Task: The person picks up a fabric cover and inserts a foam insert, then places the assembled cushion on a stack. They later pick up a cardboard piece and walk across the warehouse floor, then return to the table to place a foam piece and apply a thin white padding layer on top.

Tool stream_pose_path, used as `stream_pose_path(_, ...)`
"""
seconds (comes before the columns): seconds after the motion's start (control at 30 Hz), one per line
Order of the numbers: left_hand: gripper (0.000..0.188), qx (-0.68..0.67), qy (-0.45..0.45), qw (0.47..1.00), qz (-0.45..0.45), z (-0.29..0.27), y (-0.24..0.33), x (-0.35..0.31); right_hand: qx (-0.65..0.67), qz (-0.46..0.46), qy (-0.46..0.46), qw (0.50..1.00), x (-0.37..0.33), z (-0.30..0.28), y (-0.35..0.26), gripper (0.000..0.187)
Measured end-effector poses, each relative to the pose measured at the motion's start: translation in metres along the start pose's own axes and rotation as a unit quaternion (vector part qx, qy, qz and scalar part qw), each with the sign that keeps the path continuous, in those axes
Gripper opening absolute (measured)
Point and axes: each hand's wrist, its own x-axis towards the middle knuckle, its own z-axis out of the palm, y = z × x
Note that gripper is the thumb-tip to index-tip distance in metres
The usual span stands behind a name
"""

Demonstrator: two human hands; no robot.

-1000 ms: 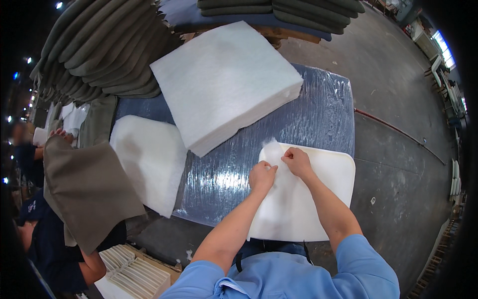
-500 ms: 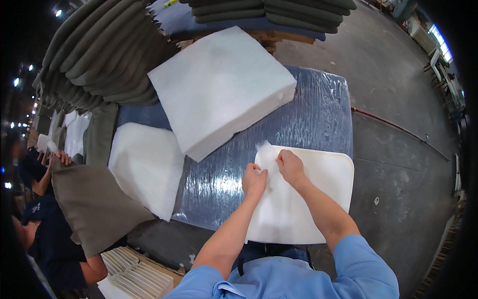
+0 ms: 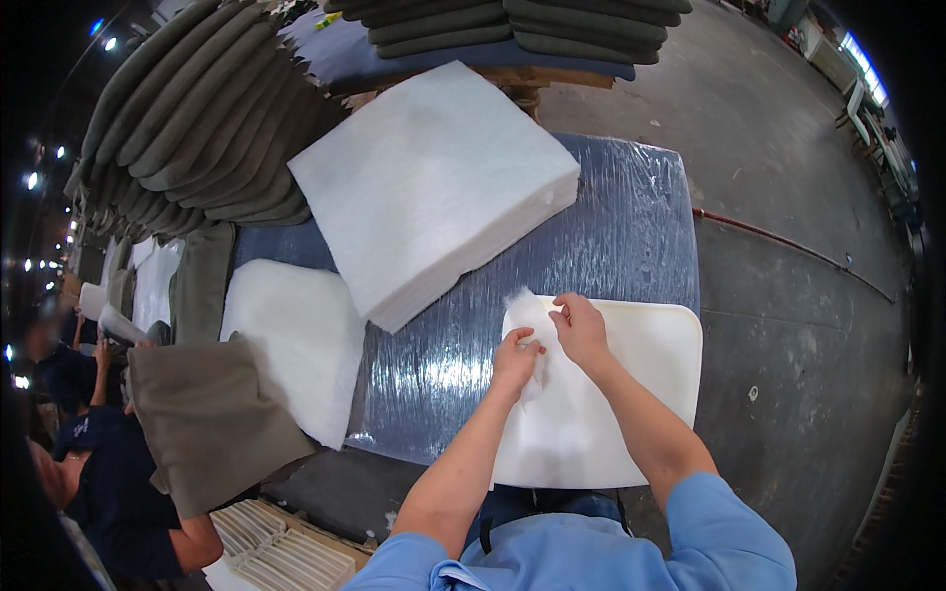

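In front of me lies a white seat-shaped pad (image 3: 621, 394) with rounded corners, overlapping the plastic-wrapped table. A thin, fluffy strip of white wadding (image 3: 525, 313) rests at its far left corner. My left hand (image 3: 514, 362) is closed on the strip, and a wispy end hangs below the fingers. Just right of it, my right hand (image 3: 581, 332) hovers over the pad with thumb and forefinger apart, nothing visible between them.
A thick stack of white wadding sheets (image 3: 434, 177) and a loose sheet (image 3: 291, 335) lie on the table (image 3: 631, 227). Stacked grey-green cushions (image 3: 197, 108) rise at far left. At left, a co-worker (image 3: 108, 492) handles a brown fabric cover (image 3: 212, 414).
My hands have moved apart; the right fingers have come off the wadding while the left keeps it. The co-worker's brown cover has shifted slightly right.
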Motion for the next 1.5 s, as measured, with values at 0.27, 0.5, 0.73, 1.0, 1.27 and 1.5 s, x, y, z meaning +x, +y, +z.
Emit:
stream_pose_path(0.27, 0.031, 0.004, -0.008, 1.000, -0.004, -0.001, 0.001, 0.004, 0.099, -0.017, -0.102, 0.990, 0.010, 0.013, -0.002, 0.021)
stream_pose_path(0.5, 0.035, 0.092, 0.020, 0.996, 0.006, 0.001, -0.002, 0.006, -0.132, -0.363, -0.065, 0.920, 0.026, 0.025, -0.005, 0.029)
stream_pose_path(0.73, 0.035, 0.060, -0.007, 0.998, 0.005, -0.003, -0.009, 0.004, -0.221, -0.203, -0.302, 0.905, 0.073, 0.039, -0.023, 0.039)
stream_pose_path(1.0, 0.038, 0.076, -0.015, 0.997, 0.011, -0.004, -0.013, 0.007, -0.074, -0.091, -0.271, 0.955, 0.113, 0.029, -0.026, 0.038)
stream_pose_path(1.27, 0.039, 0.092, -0.033, 0.995, 0.021, -0.001, -0.005, 0.001, 0.014, -0.068, -0.171, 0.983, 0.097, 0.029, 0.001, 0.037)
stream_pose_path(1.5, 0.043, 0.068, -0.036, 0.997, 0.025, -0.005, -0.004, 0.005, 0.033, -0.132, -0.124, 0.983, 0.036, 0.019, 0.010, 0.022)
